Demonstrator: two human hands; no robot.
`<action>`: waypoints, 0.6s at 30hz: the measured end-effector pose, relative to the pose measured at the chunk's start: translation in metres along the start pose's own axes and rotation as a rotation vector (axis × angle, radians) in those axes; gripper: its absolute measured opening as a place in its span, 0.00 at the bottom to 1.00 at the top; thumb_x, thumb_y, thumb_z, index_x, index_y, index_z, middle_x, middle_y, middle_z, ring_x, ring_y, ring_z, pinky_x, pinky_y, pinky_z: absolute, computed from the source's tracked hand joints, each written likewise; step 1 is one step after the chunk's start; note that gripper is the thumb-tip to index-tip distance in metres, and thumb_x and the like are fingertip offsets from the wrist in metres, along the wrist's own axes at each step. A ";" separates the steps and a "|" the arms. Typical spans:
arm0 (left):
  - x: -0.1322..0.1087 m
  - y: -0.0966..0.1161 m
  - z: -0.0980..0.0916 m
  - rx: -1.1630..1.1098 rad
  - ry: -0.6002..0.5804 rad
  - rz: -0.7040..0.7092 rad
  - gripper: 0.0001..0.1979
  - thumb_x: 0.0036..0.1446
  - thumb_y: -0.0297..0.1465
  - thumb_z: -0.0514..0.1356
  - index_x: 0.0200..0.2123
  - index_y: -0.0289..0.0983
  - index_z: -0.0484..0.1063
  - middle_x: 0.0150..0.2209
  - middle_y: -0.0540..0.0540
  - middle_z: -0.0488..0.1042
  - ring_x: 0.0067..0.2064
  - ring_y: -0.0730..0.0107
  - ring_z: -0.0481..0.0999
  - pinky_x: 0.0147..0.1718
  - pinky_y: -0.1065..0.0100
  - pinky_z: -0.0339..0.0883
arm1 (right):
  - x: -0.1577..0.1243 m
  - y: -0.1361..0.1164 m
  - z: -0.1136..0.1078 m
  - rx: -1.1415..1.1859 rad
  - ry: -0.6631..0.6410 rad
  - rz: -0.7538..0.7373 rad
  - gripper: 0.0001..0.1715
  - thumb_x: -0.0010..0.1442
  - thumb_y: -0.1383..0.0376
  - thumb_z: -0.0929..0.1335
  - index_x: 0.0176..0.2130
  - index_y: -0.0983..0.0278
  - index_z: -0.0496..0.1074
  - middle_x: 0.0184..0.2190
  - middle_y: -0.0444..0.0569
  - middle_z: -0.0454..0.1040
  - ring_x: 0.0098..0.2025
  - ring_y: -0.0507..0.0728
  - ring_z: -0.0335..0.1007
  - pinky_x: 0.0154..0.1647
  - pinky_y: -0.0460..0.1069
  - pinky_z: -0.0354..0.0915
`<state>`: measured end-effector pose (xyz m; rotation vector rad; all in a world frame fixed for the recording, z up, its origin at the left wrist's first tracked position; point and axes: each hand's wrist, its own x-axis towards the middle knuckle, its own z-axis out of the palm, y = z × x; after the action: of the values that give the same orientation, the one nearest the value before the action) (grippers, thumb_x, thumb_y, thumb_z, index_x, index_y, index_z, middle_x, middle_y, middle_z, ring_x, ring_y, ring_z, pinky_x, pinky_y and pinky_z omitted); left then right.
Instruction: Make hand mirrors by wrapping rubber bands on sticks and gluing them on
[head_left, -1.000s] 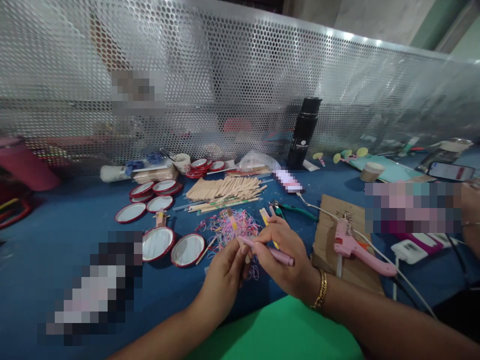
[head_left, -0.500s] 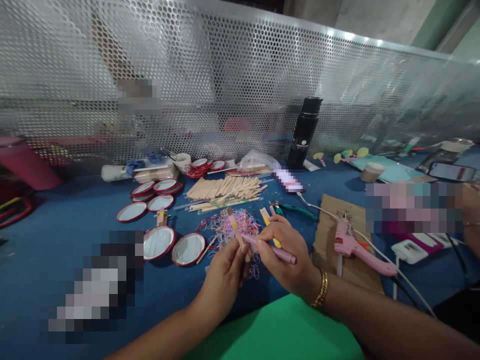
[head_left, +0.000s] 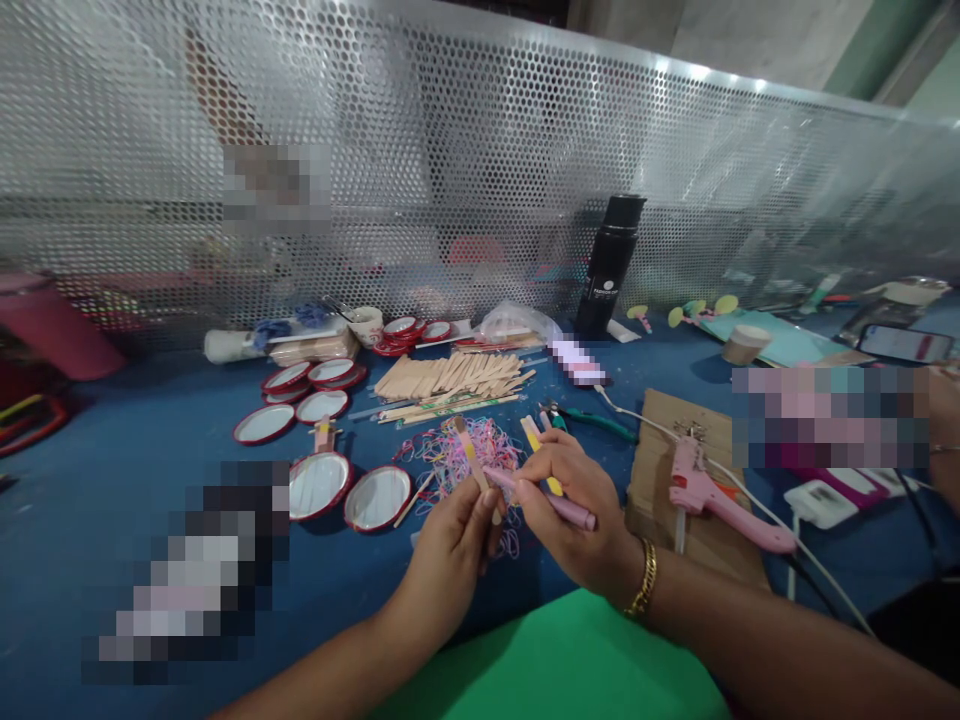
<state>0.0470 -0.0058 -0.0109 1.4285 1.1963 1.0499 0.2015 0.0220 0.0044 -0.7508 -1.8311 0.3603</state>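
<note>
My left hand [head_left: 456, 525] is closed on a flat wooden craft stick [head_left: 466, 440], pinched near its lower end and tilted upward. Brown, pink and yellow bands of colour show on the stick. In my right hand [head_left: 577, 485] is a pink marker [head_left: 574, 514], its tip at the stick just above my left fingers. Yellow and pink marker-like pens [head_left: 531, 434] also stick out between the fingers of that hand. Beneath both hands lies a tangled heap of pastel elastic bands or threads [head_left: 427, 445].
Red-rimmed round lids [head_left: 379, 498] lie to the left, near a small stick figure [head_left: 324, 434]. Behind the heap are plain craft sticks [head_left: 450, 375] and green-handled pliers [head_left: 592, 422]. A pink glue gun [head_left: 701, 490] rests on cardboard [head_left: 649, 455], with cords nearby. A black bottle [head_left: 606, 265] stands behind.
My right hand and the pink marker have shifted very slightly to the right. The stick stays in my left hand, in nearly the same place.
</note>
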 end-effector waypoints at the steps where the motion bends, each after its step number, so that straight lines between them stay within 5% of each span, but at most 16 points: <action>1: 0.000 0.000 0.000 0.002 -0.005 0.006 0.16 0.65 0.41 0.49 0.27 0.39 0.61 0.19 0.56 0.59 0.19 0.75 0.57 0.18 0.73 0.52 | 0.000 -0.001 0.000 0.000 -0.010 -0.008 0.05 0.60 0.70 0.66 0.32 0.61 0.67 0.25 0.41 0.71 0.29 0.52 0.67 0.56 0.58 0.58; 18: 0.001 0.002 -0.001 -0.011 0.007 -0.027 0.17 0.63 0.44 0.51 0.27 0.39 0.62 0.19 0.56 0.60 0.19 0.75 0.57 0.18 0.72 0.52 | 0.000 -0.001 0.000 -0.035 -0.030 -0.013 0.05 0.59 0.70 0.66 0.32 0.60 0.67 0.26 0.42 0.72 0.30 0.53 0.68 0.55 0.57 0.59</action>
<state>0.0467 -0.0047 -0.0089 1.3982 1.2097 1.0418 0.2013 0.0212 0.0057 -0.7610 -1.8739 0.3337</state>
